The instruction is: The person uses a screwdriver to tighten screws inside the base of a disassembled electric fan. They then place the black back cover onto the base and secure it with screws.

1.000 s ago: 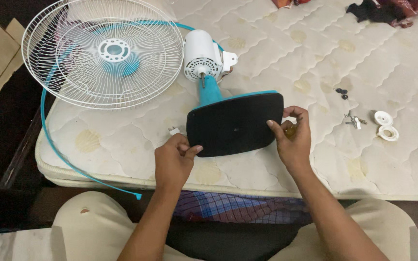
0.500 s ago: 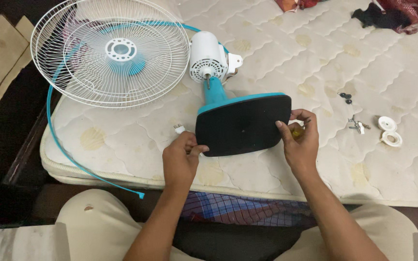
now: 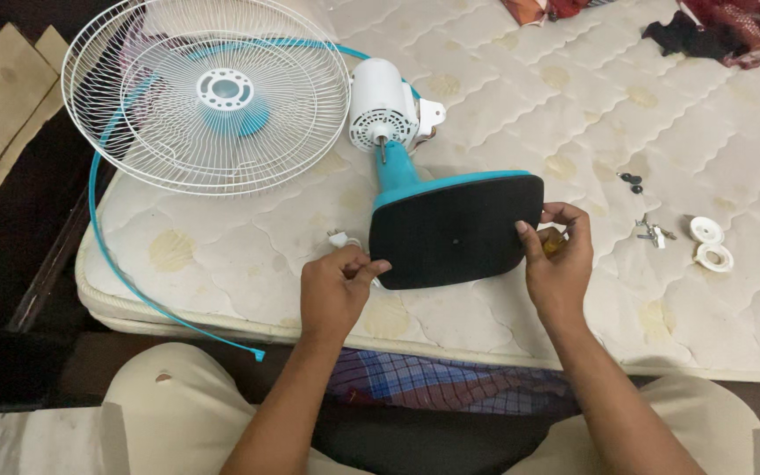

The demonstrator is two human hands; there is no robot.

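A table fan lies taken apart on a quilted mattress. Its base is tipped up, showing the black underside, with a teal stem leading to the white motor housing. My left hand grips the base's lower left edge. My right hand grips its right edge, with a small yellowish object tucked under the fingers. The white wire grille, with the teal blade inside it, lies at the upper left.
A thin teal ring strip curves off the mattress edge at the left. A white plug lies by my left hand. Small screws, black bits and two white caps lie at the right. Cloths lie at the far right.
The view has shifted slightly, so everything sits a little further right in the frame. Both hands keep their hold on the base, which has barely moved.
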